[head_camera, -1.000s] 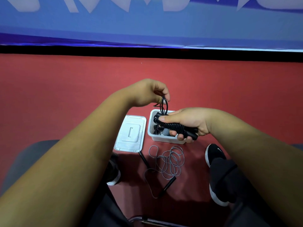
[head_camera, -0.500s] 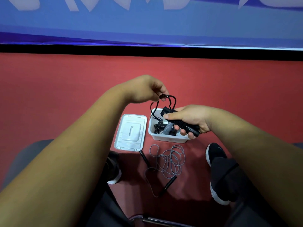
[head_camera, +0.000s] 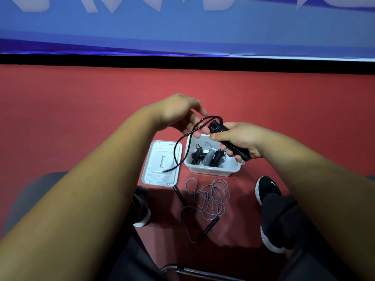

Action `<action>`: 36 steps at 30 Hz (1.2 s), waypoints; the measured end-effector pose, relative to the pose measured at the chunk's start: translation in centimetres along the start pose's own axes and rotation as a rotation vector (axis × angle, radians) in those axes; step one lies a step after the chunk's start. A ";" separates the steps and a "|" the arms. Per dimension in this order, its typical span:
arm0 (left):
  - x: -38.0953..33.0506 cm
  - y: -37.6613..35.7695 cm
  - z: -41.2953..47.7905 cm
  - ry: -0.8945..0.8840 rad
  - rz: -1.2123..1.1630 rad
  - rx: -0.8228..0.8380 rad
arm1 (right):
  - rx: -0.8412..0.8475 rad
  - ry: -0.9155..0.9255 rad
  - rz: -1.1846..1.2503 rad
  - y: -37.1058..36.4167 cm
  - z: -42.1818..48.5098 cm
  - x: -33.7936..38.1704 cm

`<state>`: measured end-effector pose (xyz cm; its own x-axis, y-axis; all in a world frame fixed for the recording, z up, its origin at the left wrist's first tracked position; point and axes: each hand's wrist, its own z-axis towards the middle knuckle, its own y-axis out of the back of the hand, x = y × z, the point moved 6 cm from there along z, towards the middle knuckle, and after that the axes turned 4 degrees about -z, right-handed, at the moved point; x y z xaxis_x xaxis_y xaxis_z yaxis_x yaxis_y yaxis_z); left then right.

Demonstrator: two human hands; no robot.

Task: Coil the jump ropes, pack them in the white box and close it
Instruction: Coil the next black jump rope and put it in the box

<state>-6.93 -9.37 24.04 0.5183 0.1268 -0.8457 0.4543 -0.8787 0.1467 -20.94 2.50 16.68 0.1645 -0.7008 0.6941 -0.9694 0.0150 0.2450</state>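
**Black rope held over the open box, lid off to the left**

A blue banner (head_camera: pixel 182 33) runs along the top above a red floor (head_camera: pixel 81 118), which the person looks down on. At the far left the left forearm reaches in, and below it a black left shoe (head_camera: pixel 142 209) with a white sole shows partly under the arm.

The white lid (head_camera: pixel 161 163) lies flat on the floor, just beside the left wall of the white box (head_camera: pixel 213 171) and not on it. Above the lid, the left hand (head_camera: pixel 180 114) is held in the air with its fingers (head_camera: pixel 197 134) stretched out fairly straight, not curled round anything. The thin cord (head_camera: pixel 178 145) of the black jump rope (head_camera: pixel 217 126) arcs across these fingers, then drops in a loose loop in front of the lid, its free end hanging over the lid's near part.

The white box stands open on the floor. Inside lie ropes already packed, with black and grey ribbed handles (head_camera: pixel 209 158) side by side. Nearer the person, a grey jump rope (head_camera: pixel 211 196) lies in a loose tangle on the floor, apart from the box. One of its black handles is near the lid's corner and the other lies nearer the person.

The right hand (head_camera: pixel 241 140) is held over the box's far right corner, its fingers and thumb wrapped tight round the black jump rope's bundled handles. To the right, a black right shoe (head_camera: pixel 267 189) rests on the floor.
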 end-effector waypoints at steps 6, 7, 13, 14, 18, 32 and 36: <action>0.6 -0.7 0.0 0.047 -0.035 0.113 | -0.013 0.018 -0.009 0.2 -0.1 0.2; 0.6 -0.7 -0.1 0.034 -0.025 0.116 | -0.016 0.021 -0.014 0.2 -0.1 0.2; 0.7 0.2 0.2 -0.038 0.012 0.079 | -0.033 0.002 -0.001 0.5 -0.1 0.3; 0.8 0.2 0.3 -0.024 0.009 0.072 | -0.032 0.002 0.011 0.6 -0.1 0.4; 1.7 -0.4 0.3 0.075 0.016 0.109 | -0.029 0.009 0.054 0.8 -0.4 0.8; 0.1 -1.8 0.1 -0.049 0.012 0.065 | -0.114 0.033 0.264 0.7 -1.4 2.3; 0.0 -2.1 0.3 -0.087 -0.015 0.055 | -0.136 0.038 0.308 0.8 -1.3 2.1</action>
<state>-8.12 -7.70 23.54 0.4459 0.1015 -0.8893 0.4198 -0.9012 0.1076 -21.11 1.98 19.17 -0.1233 -0.6211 0.7740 -0.9418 0.3191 0.1060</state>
